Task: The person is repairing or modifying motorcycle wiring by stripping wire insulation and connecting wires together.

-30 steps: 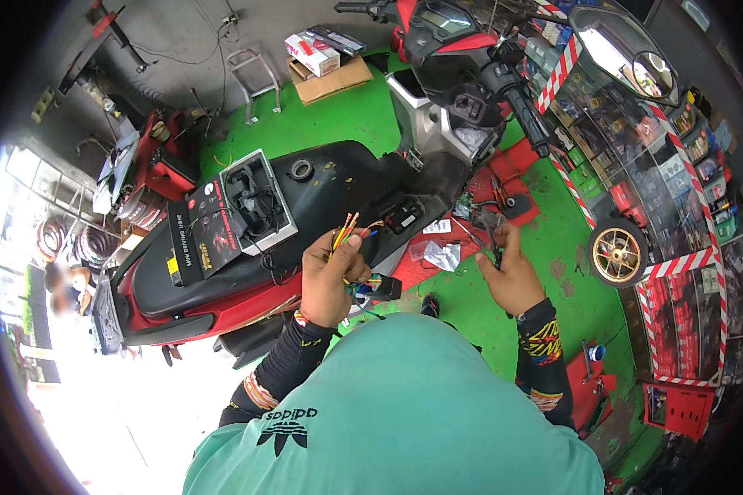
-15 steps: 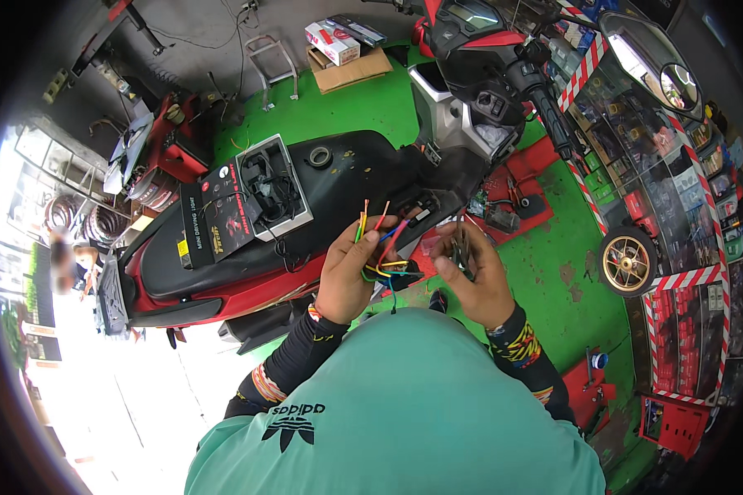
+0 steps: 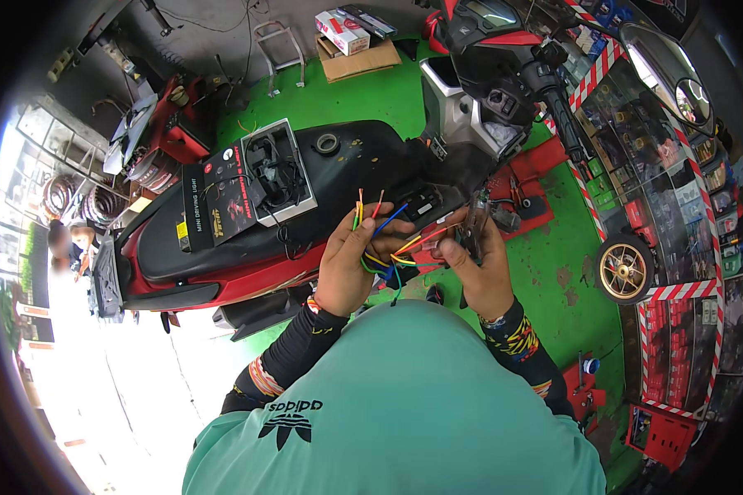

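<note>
My left hand (image 3: 347, 264) is closed on several coloured wires (image 3: 380, 223) with bare copper tips, in yellow, green, red and blue. My right hand (image 3: 479, 272) grips a dark metal tool (image 3: 475, 223), which looks like pliers, and its thumb and fingers are at red and yellow wires that run across from the left hand. Both hands are in front of the black seat (image 3: 355, 144) of a red-and-black scooter, near an open storage recess (image 3: 421, 202). On the seat lie an open box (image 3: 276, 173) of black electrical parts and its dark lid (image 3: 223, 194).
A red toolbox (image 3: 524, 177) sits on the green floor (image 3: 330, 99) beyond the scooter. A glass display case (image 3: 652, 181) and a loose wheel (image 3: 623, 268) stand at right; the mirror (image 3: 664, 74) juts out above. People (image 3: 82, 243) are at far left. Cardboard boxes (image 3: 355, 58) lie behind.
My right hand has moved left and upward with the tool, to the wires held in my left hand. My left hand has shifted slightly, and the wires now spread between both hands.
</note>
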`<action>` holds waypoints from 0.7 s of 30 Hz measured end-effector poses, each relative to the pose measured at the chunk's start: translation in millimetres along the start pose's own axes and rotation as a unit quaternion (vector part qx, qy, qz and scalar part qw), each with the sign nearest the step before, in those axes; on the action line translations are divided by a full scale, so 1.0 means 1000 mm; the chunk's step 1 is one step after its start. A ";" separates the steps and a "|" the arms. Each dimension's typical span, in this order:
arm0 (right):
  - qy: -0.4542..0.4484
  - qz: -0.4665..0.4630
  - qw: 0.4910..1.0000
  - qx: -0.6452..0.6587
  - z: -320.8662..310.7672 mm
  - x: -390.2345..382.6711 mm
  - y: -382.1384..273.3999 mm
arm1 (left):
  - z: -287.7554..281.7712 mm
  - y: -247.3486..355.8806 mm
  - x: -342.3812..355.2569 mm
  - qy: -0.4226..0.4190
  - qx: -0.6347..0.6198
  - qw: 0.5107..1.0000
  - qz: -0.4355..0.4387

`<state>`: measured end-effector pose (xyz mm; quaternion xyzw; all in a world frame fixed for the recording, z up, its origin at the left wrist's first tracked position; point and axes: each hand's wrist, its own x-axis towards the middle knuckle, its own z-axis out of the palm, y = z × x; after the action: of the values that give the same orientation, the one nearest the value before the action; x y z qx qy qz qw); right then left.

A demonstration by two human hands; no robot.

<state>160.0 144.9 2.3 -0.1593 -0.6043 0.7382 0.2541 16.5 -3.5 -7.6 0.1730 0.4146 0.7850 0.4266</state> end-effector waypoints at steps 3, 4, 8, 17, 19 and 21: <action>-0.050 -0.034 0.996 -0.064 -0.006 0.001 0.003 | 0.001 0.002 0.000 0.007 -0.009 1.000 0.003; -0.050 -0.034 0.996 -0.063 -0.007 0.000 0.003 | 0.000 0.002 -0.001 0.002 -0.010 1.000 0.003; -0.046 -0.007 0.996 -0.074 -0.012 -0.004 0.002 | -0.002 0.002 -0.003 -0.008 -0.006 1.000 0.002; -0.079 -0.009 0.991 -0.104 -0.017 -0.013 0.007 | -0.006 -0.001 0.000 -0.014 -0.045 0.999 0.002; -0.082 -0.013 0.991 -0.107 -0.016 -0.016 0.008 | -0.006 -0.001 0.000 -0.013 -0.031 0.999 0.010; -0.069 -0.014 0.993 -0.099 -0.017 -0.018 0.011 | -0.006 -0.001 0.000 -0.012 -0.016 1.000 0.018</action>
<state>182.0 146.5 -13.1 -0.1238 -0.6928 0.6803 0.2046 13.8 -6.4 -12.2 0.1826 0.3937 0.7969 0.4201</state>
